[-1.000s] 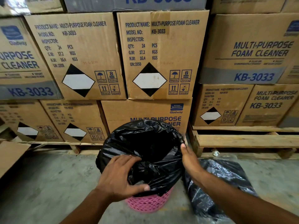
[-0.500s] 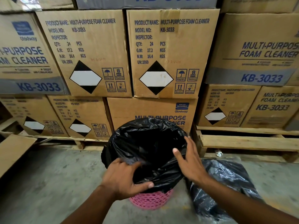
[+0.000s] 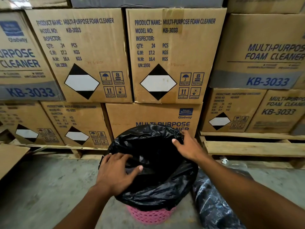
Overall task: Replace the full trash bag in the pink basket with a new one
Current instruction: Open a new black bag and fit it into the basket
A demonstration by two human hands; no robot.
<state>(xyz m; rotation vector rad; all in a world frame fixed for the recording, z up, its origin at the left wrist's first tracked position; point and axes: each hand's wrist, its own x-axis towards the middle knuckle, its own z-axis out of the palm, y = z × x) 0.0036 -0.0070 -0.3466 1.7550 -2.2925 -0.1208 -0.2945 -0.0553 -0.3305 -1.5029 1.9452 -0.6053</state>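
Left hand: the left hand (image 3: 115, 173) is being laid palm down on the near left rim of the thin black plastic trash bag (image 3: 158, 166), fingers spread and flat, thumb stretched out over the opening; nothing is being clasped.
Right hand: the right hand (image 3: 189, 147) is being pressed against the far right rim of the same bag, fingers wide apart and partly hidden behind the plastic; whether any film is being pinched cannot be told.
New bag: the black bag is being held open over the mouth of the round pink lattice plastic basket (image 3: 151, 214), its edge being draped down over the outside of the rim, so that only the lower part of the basket is being shown.
Full bag: a second crumpled, shiny black plastic bag (image 3: 212, 205) is being left lying on the floor, just beside the basket on its right and under the right forearm.
Floor: the grey concrete floor (image 3: 41, 187) is being used to carry both basket and bag.
Surroundings: brown cardboard cartons printed "MULTI-PURPOSE FOAM CLEANER KB-3033" (image 3: 173, 55) are being kept stacked on rough wooden pallets (image 3: 252, 147) right behind the basket; a loose flat piece of cardboard (image 3: 11, 157) is being shown at the left edge.
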